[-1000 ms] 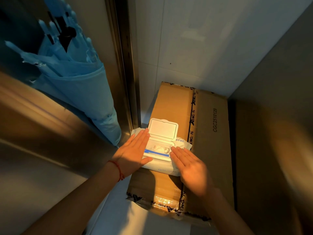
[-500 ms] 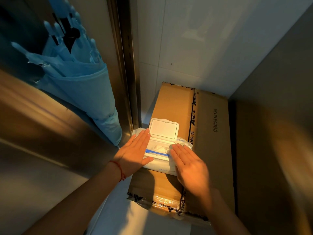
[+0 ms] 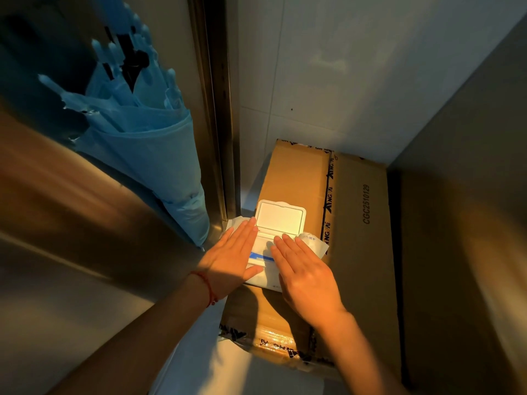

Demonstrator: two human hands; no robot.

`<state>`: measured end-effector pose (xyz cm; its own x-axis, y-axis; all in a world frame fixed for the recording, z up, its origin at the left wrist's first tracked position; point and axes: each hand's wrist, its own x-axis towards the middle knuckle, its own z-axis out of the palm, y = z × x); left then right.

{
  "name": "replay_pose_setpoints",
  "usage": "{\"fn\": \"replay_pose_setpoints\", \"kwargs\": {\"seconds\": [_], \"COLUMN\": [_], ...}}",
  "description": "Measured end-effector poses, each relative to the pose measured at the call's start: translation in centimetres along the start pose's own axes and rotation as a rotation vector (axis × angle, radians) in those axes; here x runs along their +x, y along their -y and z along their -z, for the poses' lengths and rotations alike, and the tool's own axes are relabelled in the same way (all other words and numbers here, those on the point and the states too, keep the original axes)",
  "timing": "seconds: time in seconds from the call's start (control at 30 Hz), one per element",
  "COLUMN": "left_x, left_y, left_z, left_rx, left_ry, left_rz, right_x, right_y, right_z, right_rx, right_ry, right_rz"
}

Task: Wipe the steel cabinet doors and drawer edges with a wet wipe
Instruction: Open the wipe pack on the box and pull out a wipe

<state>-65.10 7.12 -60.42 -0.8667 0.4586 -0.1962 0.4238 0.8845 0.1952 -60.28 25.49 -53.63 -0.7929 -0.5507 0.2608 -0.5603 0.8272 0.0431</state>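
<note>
A white pack of wet wipes [image 3: 263,276] lies on a cardboard box [image 3: 359,223], its white flip lid [image 3: 281,216] standing open. My left hand [image 3: 231,258] lies flat on the pack's left side with straight fingers. My right hand [image 3: 302,269] lies flat over the pack's opening and right side, fingers straight, so the wipes inside are hidden. A steel cabinet surface [image 3: 71,223] fills the left of the view.
A folded blue umbrella [image 3: 148,143] hangs against the steel surface at the upper left. A white tiled wall [image 3: 342,67] stands behind the box. A dark panel [image 3: 470,195] rises on the right. White floor [image 3: 228,372] shows below the box.
My right hand has slid forward and left over the pack's opening, covering the wipes that showed before. My left hand has stayed in place on the pack.
</note>
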Motion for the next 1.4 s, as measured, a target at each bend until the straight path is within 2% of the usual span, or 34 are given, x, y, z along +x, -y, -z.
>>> {"fn": "replay_pose_setpoints", "kwargs": {"seconds": [0.17, 0.4, 0.57, 0.87, 1.03, 1.23, 1.3, 1.4], "left_x": [0.2, -0.6, -1.2, -1.2, -1.2, -1.4, -1.4, -1.4], "left_y": [0.0, -0.9, -1.1, -0.9, -0.9, -1.1, -1.2, -1.2], "left_z": [-0.4, 1.0, 0.5, -0.1, -0.1, 0.2, 0.3, 0.5], "left_rx": [0.02, 0.072, 0.062, 0.061, 0.051, 0.053, 0.056, 0.065], "left_ry": [-0.019, -0.369, -0.476, -0.496, -0.51, -0.569, -0.58, -0.591], "left_rz": [0.016, -0.079, -0.094, -0.093, -0.085, -0.105, -0.108, -0.114], "right_x": [0.6, 1.3, 1.7, 1.7, 1.8, 2.1, 2.0, 1.4], "right_y": [0.8, 1.9, 2.8, 2.7, 2.0, 1.3, 1.5, 1.1], "right_z": [0.1, -0.3, -0.8, -1.4, -1.0, -0.5, -0.5, -1.2], "right_rx": [0.022, 0.08, 0.15, 0.114, 0.098, 0.073, 0.092, 0.181], "right_ry": [-0.011, -0.021, 0.049, 0.194, 0.331, 0.38, 0.453, 0.465], "right_rz": [-0.003, -0.029, -0.096, -0.273, -0.354, -0.397, -0.373, -0.36]}}
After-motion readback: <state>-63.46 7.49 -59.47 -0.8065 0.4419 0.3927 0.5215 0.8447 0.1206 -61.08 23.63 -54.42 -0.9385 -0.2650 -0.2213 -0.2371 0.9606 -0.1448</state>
